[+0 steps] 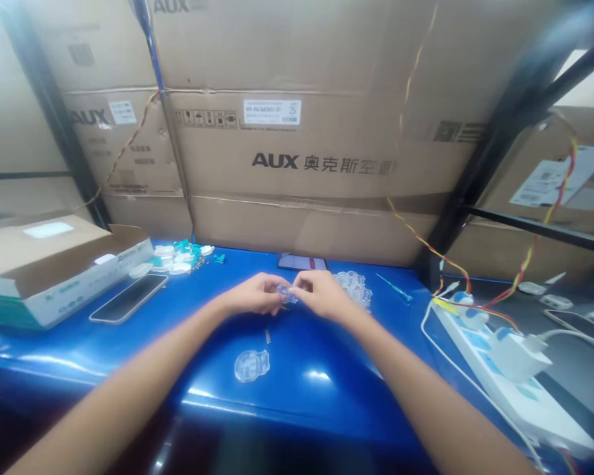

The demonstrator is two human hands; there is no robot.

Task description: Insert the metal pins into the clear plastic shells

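Observation:
Between my two hands, above the blue table, is a small clear plastic piece (288,295). My left hand (258,293) pinches its left side with closed fingers. On its right side, the thumb and fingers of my right hand (319,291) close on the same piece. A similar clear plastic piece (251,365) lies flat on the table nearer to me, and a tiny thin strip (268,336) lies just above it. Several more clear plastic pieces (354,289) are heaped beyond my right hand. The fingers partly cover the held piece, so its details are hidden.
A pile of white and teal parts (178,256) lies beside an open carton (54,264) at left. One phone (129,298) rests before it; another phone (301,262) leans at the back. A blue screwdriver (396,289) and a power strip (515,376) with cables are at right.

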